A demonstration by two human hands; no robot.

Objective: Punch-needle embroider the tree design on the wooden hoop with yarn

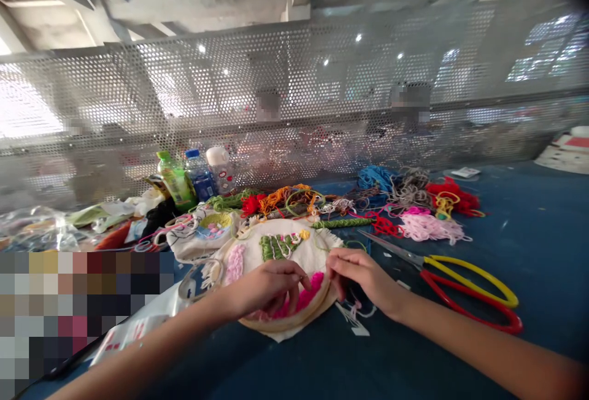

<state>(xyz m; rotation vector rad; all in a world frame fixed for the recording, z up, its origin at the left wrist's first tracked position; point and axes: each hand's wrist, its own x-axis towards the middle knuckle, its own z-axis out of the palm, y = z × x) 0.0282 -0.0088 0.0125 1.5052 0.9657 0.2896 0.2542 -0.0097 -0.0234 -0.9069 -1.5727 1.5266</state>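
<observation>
One embroidery hoop point(297, 324); left hand point(273, 283) half-curled above, right hand point(363, 271) near-pinched, holdings unclear; scissors point(418, 260) right, presumably for reach

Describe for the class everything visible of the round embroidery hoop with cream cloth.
The round, wooden-looking embroidery hoop lies on the blue tabletop, holding cream cloth with frayed edges spilling past the rim. The cloth bears a green tree-like shape with white zigzags, a yellow tuft at its tip, a pale pink patch and a magenta patch. The left hand is over the near part, the right hand at the right edge; whether either touches it is unclear.
</observation>
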